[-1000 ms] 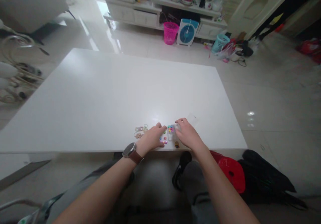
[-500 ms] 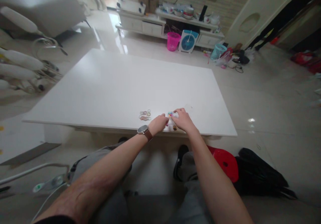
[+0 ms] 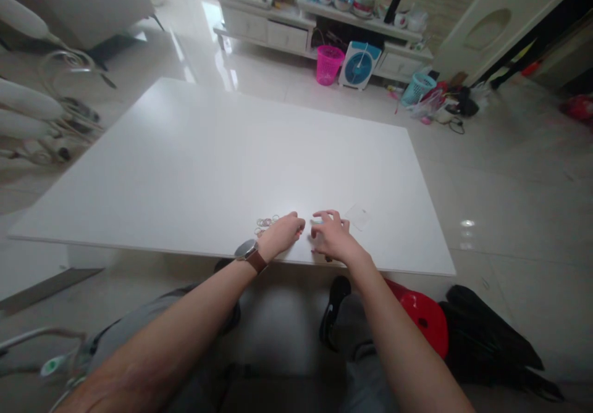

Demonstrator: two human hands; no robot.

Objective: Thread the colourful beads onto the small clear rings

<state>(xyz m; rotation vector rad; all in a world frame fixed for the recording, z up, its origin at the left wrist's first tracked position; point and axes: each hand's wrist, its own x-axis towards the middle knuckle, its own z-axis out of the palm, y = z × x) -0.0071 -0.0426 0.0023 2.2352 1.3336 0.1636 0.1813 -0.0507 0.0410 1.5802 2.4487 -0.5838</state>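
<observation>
Near the front edge of the white table [image 3: 259,160], my left hand [image 3: 283,234] is closed, its fingertips pinched together. A small reddish speck shows at them, too small to name. Beside that hand lie several small rings [image 3: 266,221], partly hidden behind it. My right hand [image 3: 334,235] hovers over or rests around a small pale container [image 3: 317,220], fingers bent and apart. Most of that container is covered by the hand. A small brown object [image 3: 328,258] peeks out below the palm. To the right lies a thin clear plastic sheet or lid [image 3: 359,216].
A red stool [image 3: 424,320] and a black bag [image 3: 486,333] are on the floor at the right. Beyond the table stand a pink basket [image 3: 329,64], a blue fan [image 3: 359,66] and a low white cabinet [image 3: 287,36]. A blue basket [image 3: 418,87] sits farther right.
My left hand has drawn a little left, away from the container and closer to the rings. My right hand's fingers have spread and now cover the colourful contents. The view has tilted down.
</observation>
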